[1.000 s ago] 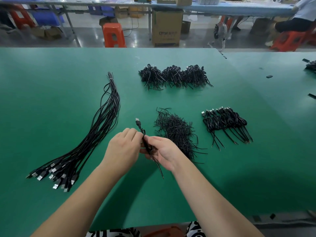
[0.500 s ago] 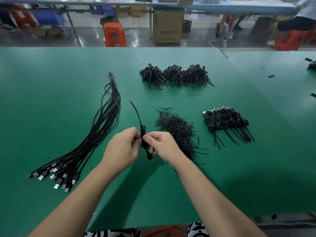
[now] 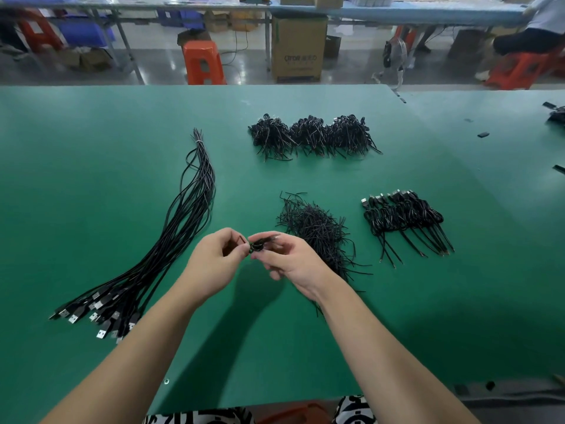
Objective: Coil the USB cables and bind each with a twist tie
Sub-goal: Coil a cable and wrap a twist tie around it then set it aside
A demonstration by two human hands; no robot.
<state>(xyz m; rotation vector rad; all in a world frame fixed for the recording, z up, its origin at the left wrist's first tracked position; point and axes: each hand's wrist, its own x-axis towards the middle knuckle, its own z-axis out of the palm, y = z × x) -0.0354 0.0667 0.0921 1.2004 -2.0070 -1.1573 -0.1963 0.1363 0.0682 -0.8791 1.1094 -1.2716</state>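
Note:
A small coiled black USB cable (image 3: 256, 246) is held between both hands above the green table (image 3: 91, 148). My left hand (image 3: 214, 261) pinches it from the left, with a short dark strand sticking up by its fingers. My right hand (image 3: 290, 261) pinches it from the right with thumb and forefinger. A long bundle of uncoiled USB cables (image 3: 171, 240) lies to the left, plugs toward me. A loose pile of black twist ties (image 3: 318, 231) sits just right of my hands. A row of coiled, tied cables (image 3: 403, 221) lies further right.
Three heaps of coiled cables (image 3: 312, 137) lie further back on the table. Beyond the table's far edge stand an orange stool (image 3: 203, 62), a cardboard box (image 3: 298, 47) and another workbench. A seated person (image 3: 532, 35) is at the far right.
The cable's long free end that stuck up a half second ago has been wound in; only a compact coil now shows between my fingers. Both hands stay in the same spot.

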